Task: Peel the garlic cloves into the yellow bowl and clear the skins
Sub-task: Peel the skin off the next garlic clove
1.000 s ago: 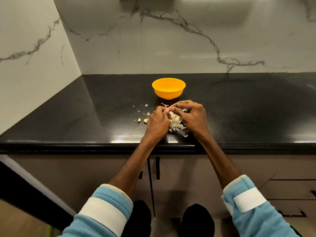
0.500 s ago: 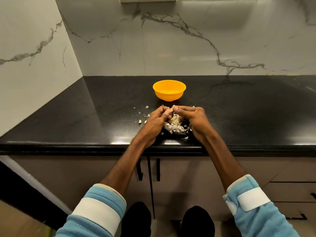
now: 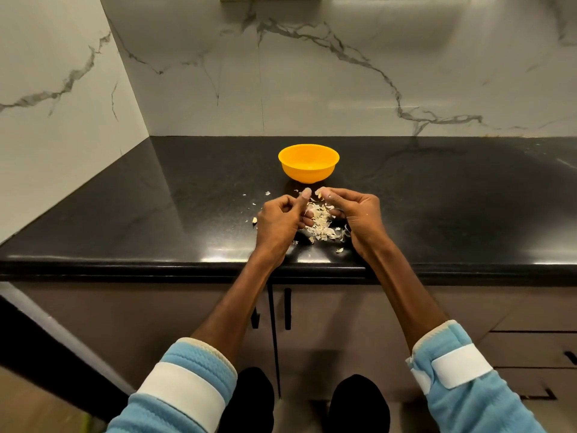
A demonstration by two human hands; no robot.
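Observation:
The yellow bowl (image 3: 307,173) stands on the black counter, just beyond my hands. My right hand (image 3: 359,214) pinches a small pale garlic clove (image 3: 320,192) between thumb and fingertips. My left hand (image 3: 279,220) is a short gap to its left, fingers curled and thumb tip raised, with nothing visible in it. Between and below both hands lies a heap of papery garlic skins (image 3: 323,225). What the bowl holds is hard to make out.
Small skin flakes (image 3: 267,193) are scattered left of the pile, and a small pale piece (image 3: 254,220) lies beside my left hand. The counter's front edge (image 3: 187,267) runs just below my wrists. Marble walls close the back and left.
My hands were together on the clove; now they have drawn apart, with the clove in my right fingertips. The camera has come closer.

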